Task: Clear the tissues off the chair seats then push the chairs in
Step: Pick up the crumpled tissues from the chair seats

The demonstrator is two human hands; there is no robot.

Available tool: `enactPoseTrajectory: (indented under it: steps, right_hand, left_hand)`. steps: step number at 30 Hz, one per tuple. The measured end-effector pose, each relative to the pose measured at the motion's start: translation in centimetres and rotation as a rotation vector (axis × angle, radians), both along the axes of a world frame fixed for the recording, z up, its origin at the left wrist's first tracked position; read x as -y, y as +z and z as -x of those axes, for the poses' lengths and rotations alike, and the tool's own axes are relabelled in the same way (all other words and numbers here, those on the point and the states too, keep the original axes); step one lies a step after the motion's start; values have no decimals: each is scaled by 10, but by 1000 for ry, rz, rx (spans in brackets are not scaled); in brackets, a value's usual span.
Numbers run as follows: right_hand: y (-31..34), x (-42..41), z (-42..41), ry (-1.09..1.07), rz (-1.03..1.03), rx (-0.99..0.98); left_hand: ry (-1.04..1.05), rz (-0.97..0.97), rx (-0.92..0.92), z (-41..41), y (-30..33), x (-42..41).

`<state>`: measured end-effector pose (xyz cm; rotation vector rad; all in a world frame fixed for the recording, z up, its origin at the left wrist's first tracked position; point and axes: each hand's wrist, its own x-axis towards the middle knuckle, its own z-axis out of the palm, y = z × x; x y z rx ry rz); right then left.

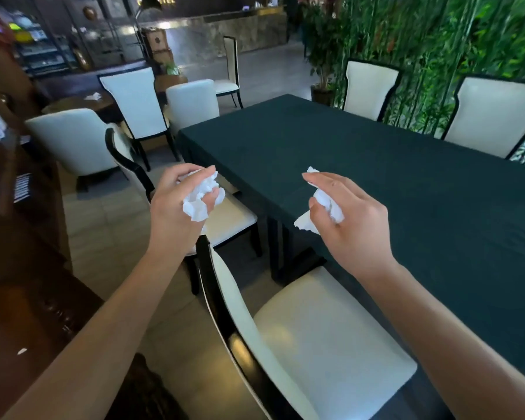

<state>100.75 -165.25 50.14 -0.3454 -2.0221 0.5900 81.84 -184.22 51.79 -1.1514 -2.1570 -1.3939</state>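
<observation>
My left hand [176, 207] is closed around a crumpled white tissue [202, 197], held above the gap between two chairs. My right hand [350, 213] grips a second crumpled white tissue [328, 207] over the table's near edge. Below me stands the near chair [331, 344], cream seat bare, black-framed back toward me, pulled out from the table. A second chair [237, 218] of the same kind stands just beyond it, also pulled out; the visible part of its seat is bare, the rest hidden behind my left hand.
A long table with a dark green cloth [391, 183] fills the right side. Two cream chairs [370, 89] stand along its far side before a bamboo wall. More cream chairs [134, 101] and a wooden table are at the left, a dark wooden cabinet [28, 268] beside me.
</observation>
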Motion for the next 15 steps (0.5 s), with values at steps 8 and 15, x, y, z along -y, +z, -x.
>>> enactPoseTrajectory:
  steps: [8, 15]
  right_hand:
    - [-13, -25, -48, -147, 82, -49]
    - [-21, -27, -36, -267, 87, -12]
  left_hand:
    - [-201, 123, 25, -19, 9, -44]
    - [-259, 82, 83, 13, 9, -68]
